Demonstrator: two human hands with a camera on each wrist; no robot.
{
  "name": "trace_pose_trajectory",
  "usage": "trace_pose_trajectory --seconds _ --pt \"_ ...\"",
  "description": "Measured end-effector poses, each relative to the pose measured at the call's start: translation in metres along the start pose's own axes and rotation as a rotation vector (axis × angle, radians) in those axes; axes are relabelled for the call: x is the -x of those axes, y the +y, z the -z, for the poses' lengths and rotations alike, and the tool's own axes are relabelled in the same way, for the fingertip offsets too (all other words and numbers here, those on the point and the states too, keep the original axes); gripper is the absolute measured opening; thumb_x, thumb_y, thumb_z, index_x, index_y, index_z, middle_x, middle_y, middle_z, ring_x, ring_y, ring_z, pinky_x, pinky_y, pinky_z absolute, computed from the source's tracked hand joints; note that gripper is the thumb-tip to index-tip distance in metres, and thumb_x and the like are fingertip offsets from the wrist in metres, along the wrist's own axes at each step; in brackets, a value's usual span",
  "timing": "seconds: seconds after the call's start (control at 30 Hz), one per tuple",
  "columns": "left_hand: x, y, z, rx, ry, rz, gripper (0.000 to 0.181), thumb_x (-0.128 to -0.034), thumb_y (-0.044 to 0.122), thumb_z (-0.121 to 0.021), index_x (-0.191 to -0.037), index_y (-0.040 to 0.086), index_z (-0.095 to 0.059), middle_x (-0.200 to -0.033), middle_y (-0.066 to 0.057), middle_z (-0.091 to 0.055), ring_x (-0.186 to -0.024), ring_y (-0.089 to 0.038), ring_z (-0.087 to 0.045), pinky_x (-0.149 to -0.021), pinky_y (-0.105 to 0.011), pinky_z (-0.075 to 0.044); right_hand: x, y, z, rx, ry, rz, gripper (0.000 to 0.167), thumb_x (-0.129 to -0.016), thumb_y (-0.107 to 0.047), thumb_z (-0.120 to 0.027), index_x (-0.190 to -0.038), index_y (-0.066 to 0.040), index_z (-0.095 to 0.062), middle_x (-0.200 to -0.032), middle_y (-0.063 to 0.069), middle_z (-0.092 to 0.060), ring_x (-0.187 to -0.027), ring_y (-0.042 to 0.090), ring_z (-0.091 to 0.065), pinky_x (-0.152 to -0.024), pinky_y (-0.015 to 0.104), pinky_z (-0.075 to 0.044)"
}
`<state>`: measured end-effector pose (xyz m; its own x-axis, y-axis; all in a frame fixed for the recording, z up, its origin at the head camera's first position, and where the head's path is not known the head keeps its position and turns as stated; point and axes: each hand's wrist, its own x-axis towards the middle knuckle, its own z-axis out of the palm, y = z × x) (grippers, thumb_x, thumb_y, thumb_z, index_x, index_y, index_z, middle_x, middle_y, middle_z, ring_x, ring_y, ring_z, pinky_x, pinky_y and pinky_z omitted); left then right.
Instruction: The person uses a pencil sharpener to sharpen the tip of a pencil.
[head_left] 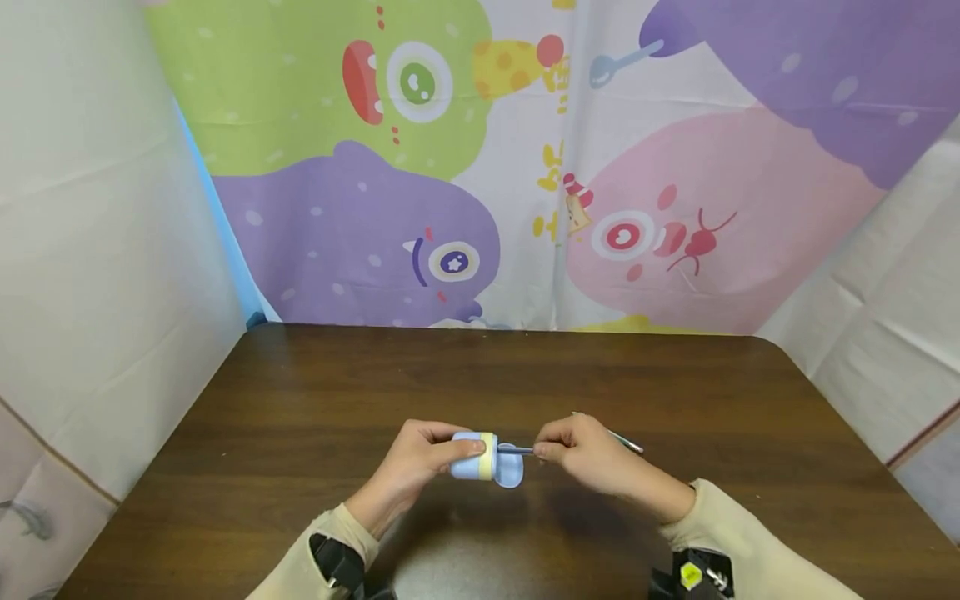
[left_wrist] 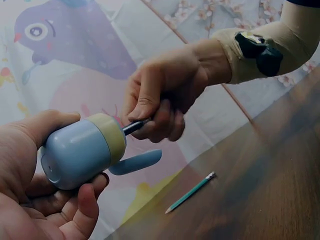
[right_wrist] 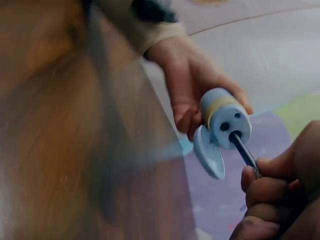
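My left hand (head_left: pixel 416 460) grips a light-blue pencil sharpener (head_left: pixel 465 468) with a pale yellow band, thumb on top. Its flap lid (head_left: pixel 509 472) hangs open at the right end. In the right wrist view the end face has several round holes, and a dark pencil (right_wrist: pixel 244 150) sits in one of them. My right hand (head_left: pixel 588 454) pinches that pencil between thumb and curled fingers, close to the sharpener; the pencil's far end is hidden in the hand. A green pencil (left_wrist: pixel 190 193) lies on the table beyond my right hand, partly covered by it in the head view.
Both hands are above a dark brown wooden table (head_left: pixel 337 375). A cartoon-printed cloth (head_left: pixel 525 208) hangs along its back edge, and white cloth (head_left: pixel 97 233) stands at the sides. Black devices (head_left: pixel 337 562) are strapped to both wrists.
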<state>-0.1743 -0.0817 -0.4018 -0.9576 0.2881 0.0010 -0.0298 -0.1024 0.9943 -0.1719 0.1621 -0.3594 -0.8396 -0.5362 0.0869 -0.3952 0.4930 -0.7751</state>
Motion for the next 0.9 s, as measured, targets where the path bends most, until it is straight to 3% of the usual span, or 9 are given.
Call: trace_pose_trajectory --seconds 0.1,0.17,0.27,0.33,0.4,0.53,0.63,0.77,0.9 --pt "-0.001 0.001 0.001 -0.003 -0.001 -0.01 0.033 -0.0816 0.0 -0.072 -0.102 -0.024 -0.063 -0.079 -0.004 -0.07 -0.067 -0.009 -0.062 -0.061 -0.02 -0.052 -0.007 0.001 0.004 -0.352 -0.161 -0.176 0.027 -0.096 -0.006 -0.053 -0.071 -0.001 -0.059 -0.055 -0.007 -0.035 -0.048 0.006 -0.025 -0.045 0.021 -0.022" --pt "-0.001 0.003 0.003 -0.013 0.0 -0.02 0.033 -0.0813 0.0 -0.073 -0.102 -0.024 -0.063 -0.079 -0.004 -0.07 -0.068 -0.009 -0.062 -0.061 -0.02 -0.052 -0.011 0.003 0.006 -0.561 -0.262 -0.28 0.03 -0.099 -0.008 -0.049 -0.07 -0.002 -0.054 -0.054 -0.007 -0.029 -0.047 0.006 -0.021 -0.045 0.021 -0.02" --pt "0.0 0.006 0.005 -0.032 -0.003 -0.035 0.032 -0.0815 0.001 -0.073 -0.102 -0.023 -0.064 -0.079 -0.003 -0.07 -0.068 -0.009 -0.061 -0.06 -0.02 -0.051 -0.014 0.004 0.009 -0.653 -0.345 -0.311 0.03 -0.101 -0.012 -0.046 -0.073 -0.003 -0.053 -0.055 -0.005 -0.028 -0.048 0.007 -0.021 -0.045 0.022 -0.02" --pt "0.001 0.008 0.005 -0.042 -0.003 -0.044 0.032 -0.0817 0.002 -0.073 -0.102 -0.022 -0.065 -0.079 -0.002 -0.07 -0.067 -0.009 -0.061 -0.059 -0.02 -0.05 -0.012 0.003 0.01 -0.51 -0.3 -0.187 0.029 -0.102 -0.015 -0.049 -0.077 -0.003 -0.058 -0.056 -0.004 -0.035 -0.048 0.007 -0.028 -0.045 0.022 -0.026" --pt "0.002 0.009 0.005 -0.043 -0.004 -0.042 0.032 -0.082 0.003 -0.073 -0.102 -0.021 -0.065 -0.078 -0.001 -0.07 -0.066 -0.008 -0.061 -0.058 -0.02 -0.049 -0.008 0.003 0.01 -0.25 -0.197 0.024 0.024 -0.102 -0.018 -0.054 -0.084 -0.005 -0.063 -0.062 -0.005 -0.046 -0.051 0.005 -0.038 -0.046 0.022 -0.035" --pt "0.002 0.009 0.005 -0.035 0.005 -0.022 0.033 -0.0821 0.003 -0.073 -0.102 -0.022 -0.065 -0.077 0.0 -0.069 -0.065 -0.008 -0.059 -0.056 -0.02 -0.048 -0.002 0.006 0.004 0.389 0.13 0.56 0.021 -0.102 -0.027 -0.057 -0.096 -0.009 -0.067 -0.078 -0.007 -0.06 -0.066 0.004 -0.053 -0.057 0.02 -0.048" --pt "0.002 0.009 0.005 -0.025 0.019 -0.014 0.033 -0.0822 0.003 -0.073 -0.103 -0.022 -0.064 -0.078 -0.002 -0.068 -0.065 -0.009 -0.059 -0.055 -0.021 -0.049 -0.005 0.011 -0.003 0.641 0.338 0.841 0.028 -0.105 -0.024 -0.05 -0.098 -0.003 -0.067 -0.081 -0.001 -0.059 -0.068 0.01 -0.054 -0.058 0.023 -0.049" --pt "0.001 0.007 0.005 -0.007 0.037 -0.008 0.034 -0.0826 0.003 -0.072 -0.103 -0.022 -0.065 -0.08 -0.003 -0.068 -0.066 -0.011 -0.058 -0.056 -0.022 -0.05 -0.013 0.019 -0.013 0.729 0.495 0.977 0.025 -0.105 -0.013 -0.048 -0.094 0.002 -0.066 -0.079 0.004 -0.055 -0.065 0.016 -0.05 -0.054 0.024 -0.045" --pt "-0.001 0.005 0.005 -0.001 0.039 -0.004 0.033 -0.0825 0.003 -0.073 -0.102 -0.023 -0.064 -0.078 -0.003 -0.068 -0.066 -0.01 -0.058 -0.056 -0.021 -0.049 -0.017 0.025 -0.022 0.66 0.536 0.957 0.025 -0.104 -0.013 -0.05 -0.09 0.0 -0.066 -0.075 0.002 -0.055 -0.061 0.014 -0.045 -0.05 0.021 -0.039"
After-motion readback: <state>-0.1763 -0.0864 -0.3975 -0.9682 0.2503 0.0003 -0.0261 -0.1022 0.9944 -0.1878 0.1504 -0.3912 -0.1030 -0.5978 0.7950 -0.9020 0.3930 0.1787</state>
